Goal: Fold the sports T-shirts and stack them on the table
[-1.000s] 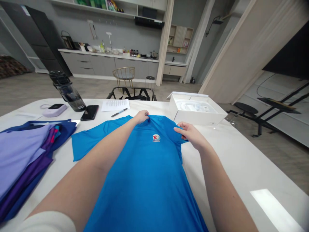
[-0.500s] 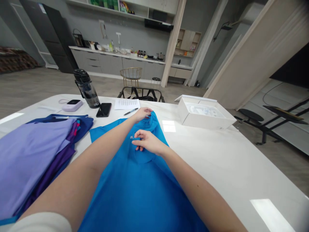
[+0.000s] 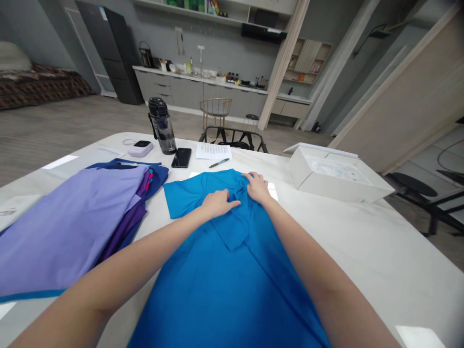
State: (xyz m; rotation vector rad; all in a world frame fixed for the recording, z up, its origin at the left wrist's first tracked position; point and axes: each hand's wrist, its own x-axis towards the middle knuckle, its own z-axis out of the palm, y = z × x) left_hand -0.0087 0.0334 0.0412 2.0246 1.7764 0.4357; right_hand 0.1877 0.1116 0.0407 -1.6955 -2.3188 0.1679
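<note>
A blue shirt [image 3: 217,280] lies spread on the white table, its collar end away from me and a short sleeve stretched out to the left. Near the collar, my left hand [image 3: 220,203] rests on the fabric, thumb pointing right and fingers curled into the cloth. Just beyond it to the right, my right hand [image 3: 258,187] touches the shirt's far edge by the shoulder, its fingers bent over bunched cloth. The other sleeve is folded inward over the chest.
Folded purple and navy clothes [image 3: 79,217] lie at the left. Behind stand a black bottle [image 3: 163,128], a phone [image 3: 181,158], a lilac device [image 3: 140,149], a paper [image 3: 213,152] and a pen [image 3: 219,163]. An open white box [image 3: 337,174] sits at the right.
My left hand has come back from the collar's far edge toward me. My right hand has moved forward and right onto the shoulder. The right sleeve now lies over the chest. The view has turned left.
</note>
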